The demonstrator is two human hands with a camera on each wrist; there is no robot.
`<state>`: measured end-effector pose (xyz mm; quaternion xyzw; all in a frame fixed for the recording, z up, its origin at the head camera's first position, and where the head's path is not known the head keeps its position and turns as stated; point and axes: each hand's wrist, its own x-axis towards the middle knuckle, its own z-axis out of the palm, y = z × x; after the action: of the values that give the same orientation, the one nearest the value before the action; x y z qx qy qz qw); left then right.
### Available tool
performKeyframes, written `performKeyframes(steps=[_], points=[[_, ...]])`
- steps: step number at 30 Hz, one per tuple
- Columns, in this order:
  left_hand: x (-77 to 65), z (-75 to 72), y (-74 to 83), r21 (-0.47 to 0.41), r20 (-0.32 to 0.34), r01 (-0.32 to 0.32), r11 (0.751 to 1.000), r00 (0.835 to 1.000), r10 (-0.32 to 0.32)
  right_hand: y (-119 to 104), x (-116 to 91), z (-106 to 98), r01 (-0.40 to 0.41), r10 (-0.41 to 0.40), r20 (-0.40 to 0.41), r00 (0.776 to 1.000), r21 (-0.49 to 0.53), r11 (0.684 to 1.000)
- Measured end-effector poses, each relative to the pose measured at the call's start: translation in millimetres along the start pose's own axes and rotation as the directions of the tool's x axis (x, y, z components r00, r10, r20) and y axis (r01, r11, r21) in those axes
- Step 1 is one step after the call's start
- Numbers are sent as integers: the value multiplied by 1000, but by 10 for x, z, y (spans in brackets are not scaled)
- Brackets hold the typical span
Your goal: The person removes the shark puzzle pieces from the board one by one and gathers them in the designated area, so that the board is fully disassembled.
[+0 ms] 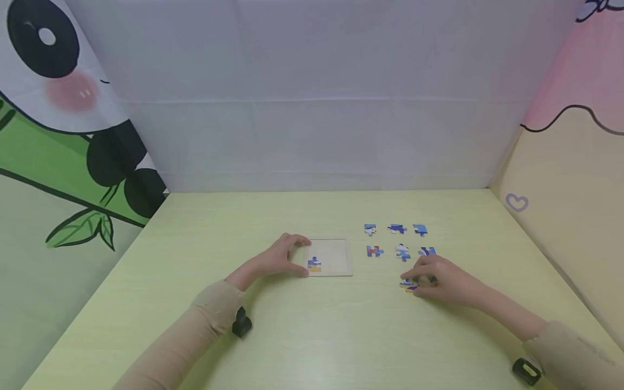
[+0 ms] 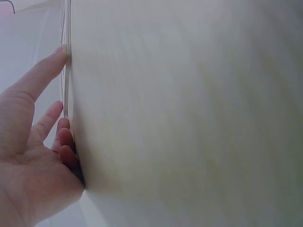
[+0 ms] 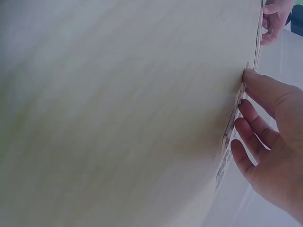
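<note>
A square, pale puzzle tray [image 1: 333,258] lies on the table, with one blue-and-yellow puzzle piece [image 1: 314,265] in its lower left corner. My left hand [image 1: 281,255] holds the tray at its left side, thumb by the near corner and fingertips by the far one. To the right, my right hand [image 1: 446,280] has thumb and index finger around another blue-and-yellow puzzle piece [image 1: 408,283], low at the table surface. Part of a further piece [image 1: 433,279] shows beneath that hand; the rest is hidden. In the right wrist view, the right thumb [image 3: 253,78] touches a thin piece edge.
Several loose puzzle pieces lie in rows beyond the right hand, among them a red-and-blue one [image 1: 374,251] and a blue corner-like one [image 1: 420,229]. A pale wall [image 1: 322,141] stands behind the table [image 1: 312,330], with printed panels at both sides.
</note>
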<state>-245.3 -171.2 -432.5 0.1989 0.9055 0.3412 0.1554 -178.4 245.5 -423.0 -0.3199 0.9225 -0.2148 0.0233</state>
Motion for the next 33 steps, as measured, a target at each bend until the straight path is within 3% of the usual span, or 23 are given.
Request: performKeyframes(steps=[11,18,26,33], points=[[11,2,-2,8,6,12,1000,1000,-12,12,80,-17,60,-60,-16,998,-19,998],[2,0,-3,1,7,15,1000,1000,-15,-109,385,-31,29,-29,-13,999,-7,1000],[15,-6,-14,8,5,13,1000,1000,-13,-350,816,198,71,-57,-89,994,163,984],[16,2,-3,-7,-1,5,1000,1000,-5,-563,1167,403,-11,13,-12,1000,205,979]])
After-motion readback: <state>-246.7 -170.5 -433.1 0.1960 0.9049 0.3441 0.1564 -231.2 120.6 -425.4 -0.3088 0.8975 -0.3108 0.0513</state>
